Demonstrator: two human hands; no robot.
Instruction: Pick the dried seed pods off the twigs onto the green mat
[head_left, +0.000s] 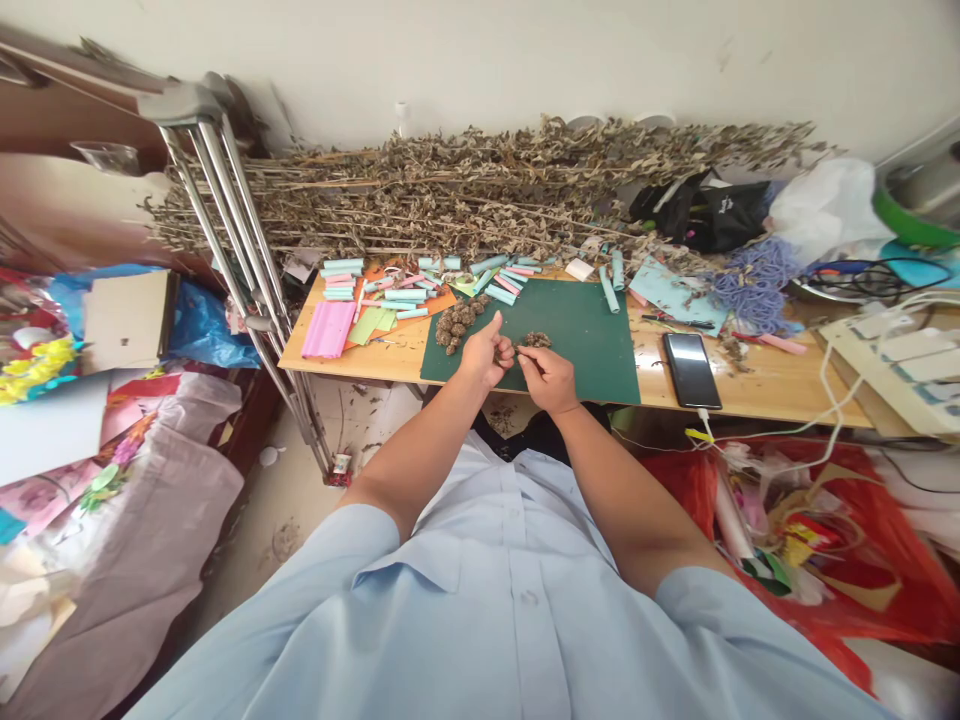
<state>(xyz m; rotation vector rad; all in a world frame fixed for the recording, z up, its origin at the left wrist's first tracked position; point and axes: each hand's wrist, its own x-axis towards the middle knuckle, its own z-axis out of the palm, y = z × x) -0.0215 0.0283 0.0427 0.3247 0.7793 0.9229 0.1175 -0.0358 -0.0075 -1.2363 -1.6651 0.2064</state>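
Both hands are close together over a dark green mat point(592, 330) at the table's near edge. My left hand point(486, 357) is closed with the thumb up, and whatever its curled fingers hold is hidden. The fingers of my right hand point(551, 381) are pinched together at the left hand's fingertips, on something too small to make out. Beside my left hand lies a heap of brown, crumbly dried plant clumps point(454, 325). A smaller brown clump point(535, 340) sits just beyond my right hand.
Bundles of dried leafy stalks point(465, 190) lie along the wall. Coloured paper rolls point(405, 295) and a pink paper stack point(328, 328) are at left. A plugged-in phone point(691, 370), purple string point(757, 282) and power strip point(900, 360) are at right. Metal crutches point(244, 225) lean at the table's left.
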